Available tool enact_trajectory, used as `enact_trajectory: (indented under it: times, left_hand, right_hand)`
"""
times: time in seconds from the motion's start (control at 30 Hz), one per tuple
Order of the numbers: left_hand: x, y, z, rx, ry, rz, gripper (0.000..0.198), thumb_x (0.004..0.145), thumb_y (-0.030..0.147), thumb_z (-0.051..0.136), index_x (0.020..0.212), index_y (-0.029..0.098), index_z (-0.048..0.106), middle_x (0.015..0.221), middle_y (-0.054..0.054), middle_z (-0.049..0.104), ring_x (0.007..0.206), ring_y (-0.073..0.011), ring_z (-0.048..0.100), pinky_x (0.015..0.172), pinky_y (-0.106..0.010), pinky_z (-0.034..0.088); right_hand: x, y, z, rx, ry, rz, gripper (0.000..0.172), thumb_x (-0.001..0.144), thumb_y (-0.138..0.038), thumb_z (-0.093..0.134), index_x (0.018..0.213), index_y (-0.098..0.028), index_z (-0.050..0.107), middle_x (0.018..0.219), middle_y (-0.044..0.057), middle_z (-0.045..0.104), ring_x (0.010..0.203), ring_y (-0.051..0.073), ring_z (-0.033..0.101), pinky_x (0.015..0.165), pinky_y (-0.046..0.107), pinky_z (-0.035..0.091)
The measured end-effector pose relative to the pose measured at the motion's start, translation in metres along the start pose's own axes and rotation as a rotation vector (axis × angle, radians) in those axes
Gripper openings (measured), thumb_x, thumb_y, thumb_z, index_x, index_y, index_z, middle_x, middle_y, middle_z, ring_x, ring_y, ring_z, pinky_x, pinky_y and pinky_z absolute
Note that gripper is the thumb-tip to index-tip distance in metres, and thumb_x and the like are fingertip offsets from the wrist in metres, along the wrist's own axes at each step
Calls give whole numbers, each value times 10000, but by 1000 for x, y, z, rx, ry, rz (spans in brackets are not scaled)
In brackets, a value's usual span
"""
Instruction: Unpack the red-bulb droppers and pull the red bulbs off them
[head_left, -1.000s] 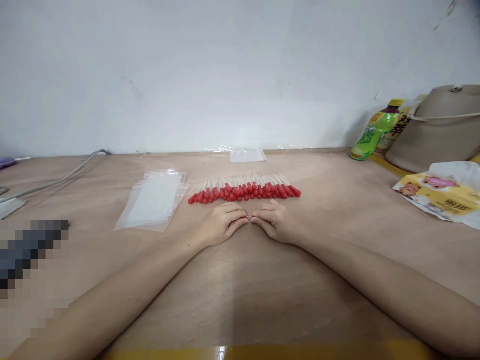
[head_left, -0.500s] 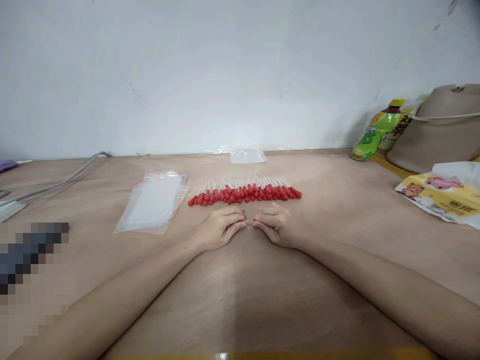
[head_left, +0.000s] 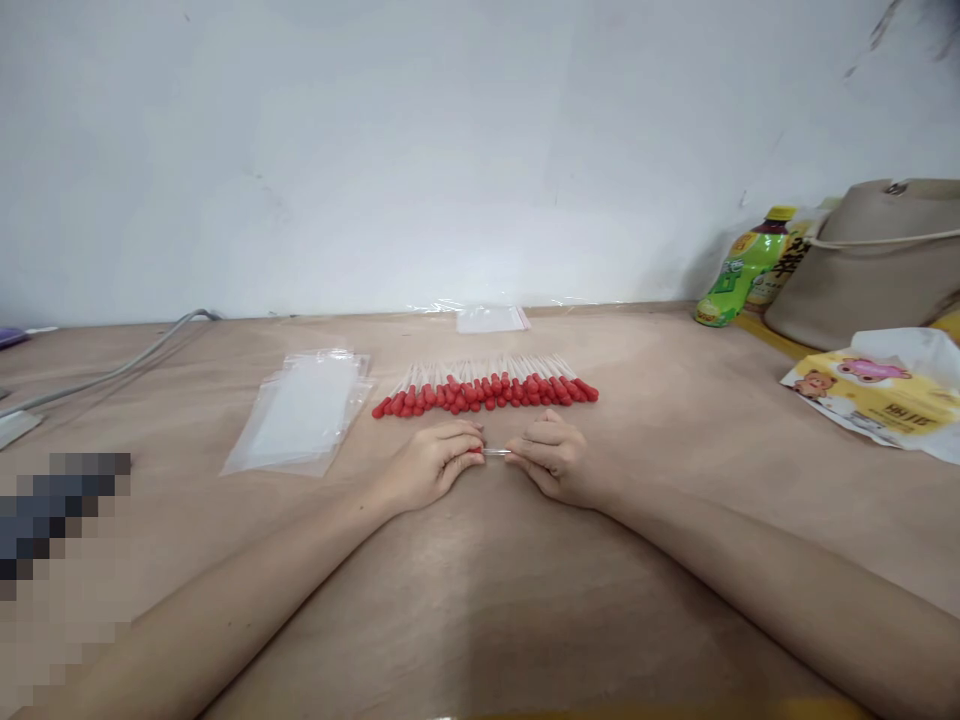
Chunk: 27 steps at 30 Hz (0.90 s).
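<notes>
A slim dropper point(head_left: 496, 452) with a clear tube and a red bulb lies level between my two hands. My left hand point(head_left: 433, 467) pinches its red end, and most of the bulb is hidden by the fingers. With thumb and fingers pressed together, my right hand point(head_left: 556, 460) grips the other end of the tube. Just beyond the hands, a row of similar droppers point(head_left: 487, 390) lies on the table, red bulbs toward me and clear tubes pointing to the wall.
Flat clear plastic bags point(head_left: 300, 415) lie left of the row. Another small bag point(head_left: 493, 319) rests near the wall. On the right are a green bottle point(head_left: 739, 272), a beige bag point(head_left: 855, 270) and a yellow printed package point(head_left: 874, 390). A grey cable point(head_left: 139, 353) runs at left.
The gap between my fingertips has widened slightly, and more of the clear tube shows. Some red of the bulb now shows at my left fingertips. The view has shifted a little.
</notes>
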<state>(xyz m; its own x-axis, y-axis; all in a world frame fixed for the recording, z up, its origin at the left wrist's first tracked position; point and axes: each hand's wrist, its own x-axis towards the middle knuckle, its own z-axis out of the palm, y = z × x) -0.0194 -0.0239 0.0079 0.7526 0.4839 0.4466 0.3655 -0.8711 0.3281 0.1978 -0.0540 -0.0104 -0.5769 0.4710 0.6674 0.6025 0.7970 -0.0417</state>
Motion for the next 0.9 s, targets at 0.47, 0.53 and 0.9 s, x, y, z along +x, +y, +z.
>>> enact_trajectory:
  times: [0.47, 0.53, 0.9]
  left_hand:
    - [-23, -12, -24, 293, 223, -255, 215, 860, 280, 468, 992, 209, 622, 813, -27, 533, 740, -134, 532, 662, -266, 468]
    - [-28, -19, -24, 317, 264, -289, 251, 872, 253, 429, 1063, 204, 584, 850, -40, 522, 788, -152, 522, 700, -290, 462]
    - [-34, -35, -41, 431, 360, -286, 82, 787, 176, 476, 749, 183, 547, 753, -6, 553, 618, -104, 515, 581, -218, 437]
  right_hand:
    - [-4, 12, -1, -55, 41, 229, 228, 871, -240, 448, 983, -207, 643, 690, 22, 611, 615, 114, 504, 636, 286, 293]
    - [1, 8, 3, -42, 17, 237, 254, 872, -195, 409, 1019, -195, 617, 742, 37, 620, 660, 127, 520, 638, 281, 307]
    - [23, -11, 14, -128, -24, 159, 211, 823, -97, 382, 753, -149, 574, 718, 63, 596, 696, 157, 512, 652, 289, 327]
